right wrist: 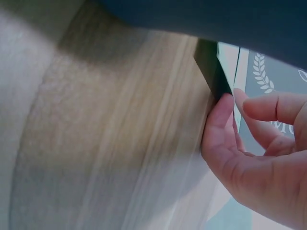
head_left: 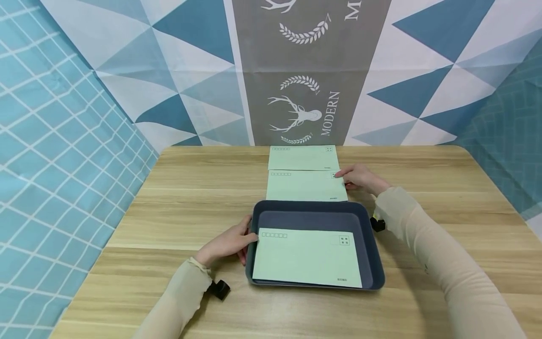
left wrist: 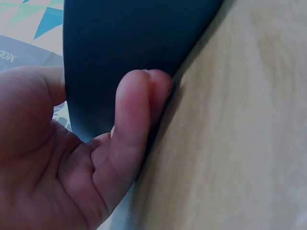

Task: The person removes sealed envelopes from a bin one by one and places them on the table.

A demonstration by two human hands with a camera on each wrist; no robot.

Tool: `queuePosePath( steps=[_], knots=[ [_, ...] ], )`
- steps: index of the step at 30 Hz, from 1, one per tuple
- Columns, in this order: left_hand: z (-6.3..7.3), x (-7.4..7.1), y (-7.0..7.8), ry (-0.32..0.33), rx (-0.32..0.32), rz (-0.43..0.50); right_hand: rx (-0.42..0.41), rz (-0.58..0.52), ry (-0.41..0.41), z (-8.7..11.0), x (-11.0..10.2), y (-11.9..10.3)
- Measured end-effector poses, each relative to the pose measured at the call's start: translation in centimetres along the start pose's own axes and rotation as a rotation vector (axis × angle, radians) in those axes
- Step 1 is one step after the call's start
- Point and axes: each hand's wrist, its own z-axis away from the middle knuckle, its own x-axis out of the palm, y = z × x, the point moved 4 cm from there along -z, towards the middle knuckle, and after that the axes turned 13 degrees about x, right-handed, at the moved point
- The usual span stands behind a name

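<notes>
The head view takes in the whole arrangement: a dark tray [head_left: 306,220] stands midway between the table's left and right edges, with a near envelope [head_left: 306,259] lying inside it. Behind the tray's far rim lies a middle envelope [head_left: 305,187], and past that a far envelope [head_left: 302,159] reaches the table's far edge. Only the left wrist view shows the fingertips low against the tray's outer wall, just above the wood. Only the right wrist view shows the dark underside of the middle envelope, its right end tilted up off the table.

The table [head_left: 190,202] has pale, streaky wood grain and rounded far corners. Gridded teal cloth [head_left: 51,155] hangs beyond its left edge, darker teal cloth [head_left: 508,122] beyond its right. Past the far edge rises a backdrop [head_left: 211,89] of blue and white triangles, its grey centre panel printed with antlers and "MODERN".

Of the hands, the left hand [head_left: 228,242] grips the tray's left side, thumb over the rim, fingers bent against the outer wall. The right hand [head_left: 360,178], farther off, pinches the middle envelope at its right edge, the forearm slanting in from the near right.
</notes>
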Motion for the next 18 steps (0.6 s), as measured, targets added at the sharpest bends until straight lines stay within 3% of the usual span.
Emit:
queuePosePath(
  steps=[6,12,18],
  knots=[
    [0.5,0.1,2.2,-0.01,0.0,-0.008,-0.04,0.136,-0.04,0.2,0.1,-0.2],
    [0.3,0.2,1.1,-0.002,-0.005,-0.028,-0.111,0.29,-0.076,0.6,0.5,-0.7],
    [0.4,0.1,1.6,-0.003,0.0,-0.011,-0.17,0.449,0.004,0.9,0.6,-1.0]
  ],
)
